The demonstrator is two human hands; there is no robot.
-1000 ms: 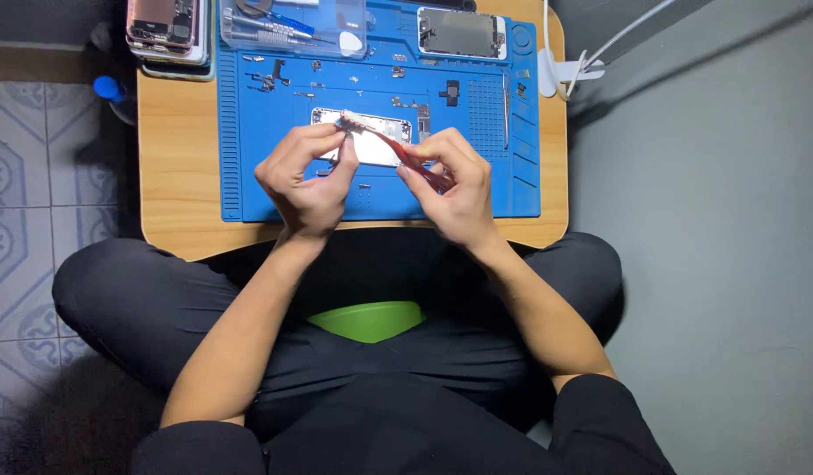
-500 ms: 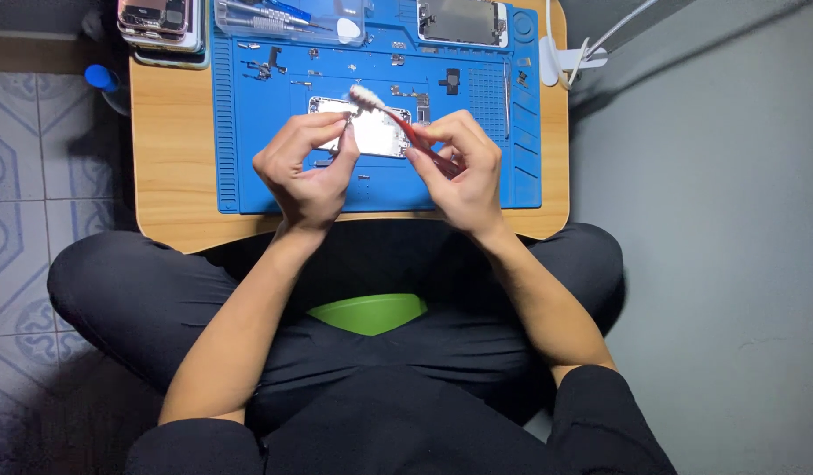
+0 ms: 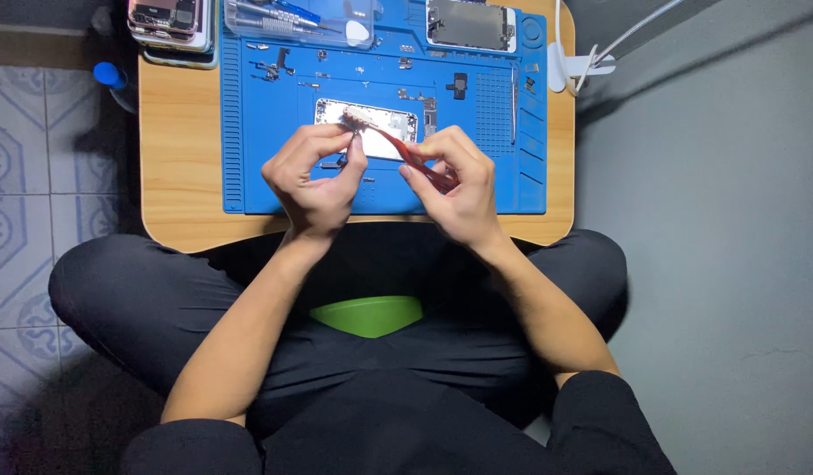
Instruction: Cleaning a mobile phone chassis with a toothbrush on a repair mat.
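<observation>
Right hand (image 3: 455, 180) pinches red tweezers (image 3: 415, 156), tips up-left on a small pale part (image 3: 355, 117) | left hand (image 3: 314, 171) closes thumb and forefinger right beside that part | below: opened phone body (image 3: 380, 119) on blue mat (image 3: 248, 132) | wooden counter (image 3: 178, 158), phone stack (image 3: 171, 22) far-left.

Mat (image 3: 248, 176) on table (image 3: 178, 202); opened phone (image 3: 371, 123) mid-mat, behind hands; phones stack (image 3: 171, 22), probably, far-left corner.
</observation>
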